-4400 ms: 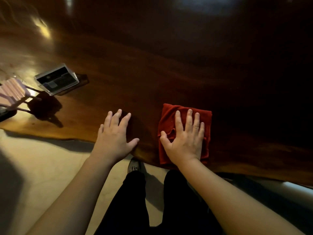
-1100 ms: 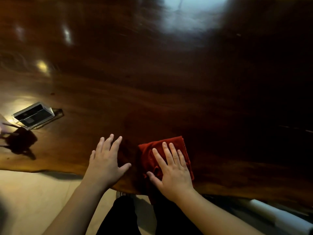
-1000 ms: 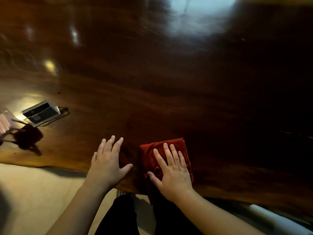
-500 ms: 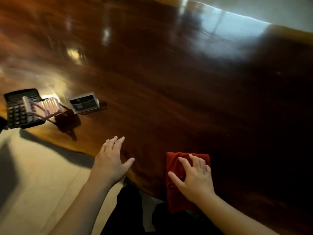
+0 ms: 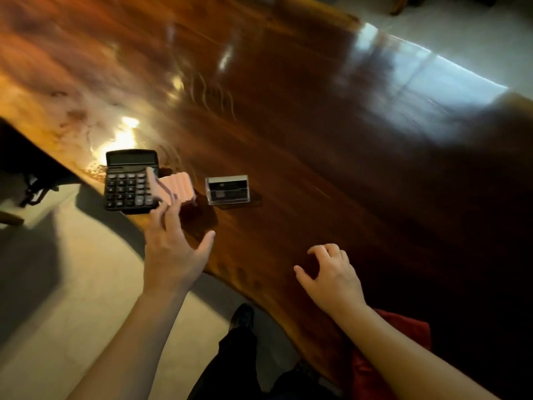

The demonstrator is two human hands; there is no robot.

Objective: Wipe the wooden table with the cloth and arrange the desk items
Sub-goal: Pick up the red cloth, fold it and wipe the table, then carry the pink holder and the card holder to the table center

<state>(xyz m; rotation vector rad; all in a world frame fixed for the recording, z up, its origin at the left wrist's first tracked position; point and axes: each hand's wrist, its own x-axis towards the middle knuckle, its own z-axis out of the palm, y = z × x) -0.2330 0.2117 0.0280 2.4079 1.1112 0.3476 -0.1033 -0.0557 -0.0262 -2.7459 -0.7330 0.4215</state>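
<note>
Two hands have nothing in them. Nearest, the red cloth (image 5: pixel 403 330) lies at the counter (image 5: pixel 317 140) edge under the right forearm — wiping looks finished. The right hand (image 5: pixel 331 278) hovers, fingers curled on nothing. The left hand (image 5: pixel 173 249) reaches, fingers spread, toward the pink ridged holder (image 5: pixel 178 186) beside the calculator (image 5: pixel 129 183) and clear card box (image 5: pixel 227 189) — arranging seems barely begun.

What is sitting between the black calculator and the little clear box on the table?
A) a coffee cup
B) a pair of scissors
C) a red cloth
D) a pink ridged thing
D, the pink ridged holder stands on the wooden table with the calculator on one side and the clear box on the other; the left hand reaches toward it.
</note>
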